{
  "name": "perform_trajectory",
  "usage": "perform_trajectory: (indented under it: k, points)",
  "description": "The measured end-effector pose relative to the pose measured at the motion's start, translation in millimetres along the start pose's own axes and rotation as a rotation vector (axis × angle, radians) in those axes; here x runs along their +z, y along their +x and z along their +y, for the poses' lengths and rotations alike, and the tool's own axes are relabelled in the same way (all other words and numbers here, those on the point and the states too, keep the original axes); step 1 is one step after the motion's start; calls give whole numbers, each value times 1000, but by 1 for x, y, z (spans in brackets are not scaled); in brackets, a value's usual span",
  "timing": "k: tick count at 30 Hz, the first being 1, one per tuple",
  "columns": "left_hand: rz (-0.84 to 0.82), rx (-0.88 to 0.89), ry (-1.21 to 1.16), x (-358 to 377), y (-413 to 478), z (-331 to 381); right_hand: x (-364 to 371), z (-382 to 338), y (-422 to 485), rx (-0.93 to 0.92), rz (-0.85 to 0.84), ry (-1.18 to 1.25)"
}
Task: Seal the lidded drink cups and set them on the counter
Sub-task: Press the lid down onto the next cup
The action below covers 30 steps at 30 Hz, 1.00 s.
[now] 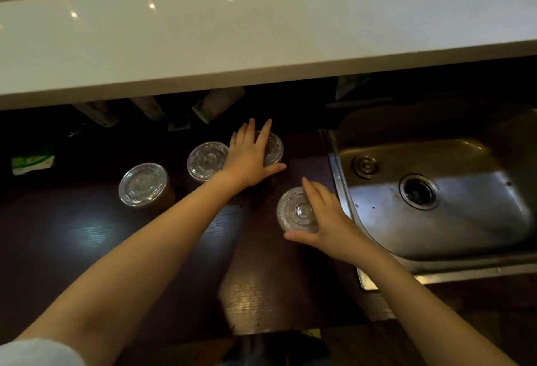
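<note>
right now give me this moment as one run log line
left hand flat on far cup lid | right hand open at near cup lid | two lidded cups left, untouched | upper counter bare

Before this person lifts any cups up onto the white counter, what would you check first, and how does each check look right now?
1. Lids on all four cups: ok; the left cup and the middle cup show theirs fully.
2. Lids pressed fully shut: cannot tell.
3. Left hand lies open on the far cup, not gripping: not ok for lifting.
4. Right hand lies open beside the near cup: not ok.
5. Free space on the white counter: ok.
6. Near cup clear of the sink edge: ok, though close.
</note>
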<state>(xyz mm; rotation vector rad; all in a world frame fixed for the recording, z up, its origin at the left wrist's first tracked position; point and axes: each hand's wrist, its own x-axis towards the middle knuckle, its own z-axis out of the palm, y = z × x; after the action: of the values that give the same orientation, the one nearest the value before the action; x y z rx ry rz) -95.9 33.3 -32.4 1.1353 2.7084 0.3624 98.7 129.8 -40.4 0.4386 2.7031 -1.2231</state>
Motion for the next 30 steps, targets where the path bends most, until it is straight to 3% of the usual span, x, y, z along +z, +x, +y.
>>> perform_trajectory:
  k: [4, 6, 8, 10, 12, 16, 23, 26, 30]
  points:
    - [394, 39, -505, 11, -44, 26, -3, 8, 6, 20, 161, 302]
    - [433, -52, -732, 31, -73, 46, 3, 9, 10, 10, 250, 396]
    - [359, -152, -888, 52, -93, 66, 12, 10, 13, -2, 299, 518]
    - [367, -214, -952, 69, -101, 81, 19, 11, 14, -14, 327, 664]
    - [487, -263, -935, 78, -100, 90, 23, 12, 17, -27, 355, 767]
    - [623, -262, -893, 84, -96, 95, 28, 18, 21, -66, 388, 794]
    - [541, -205, -1031, 81, -91, 80, 38, 16, 15, -16, 464, 850]
    - [464, -244, -1175, 73, -87, 63, 54, 13, -2, 15, 490, 755]
    - [401, -339, -1179, 60, -78, 42, 79, 5, -37, 30, 453, 515]
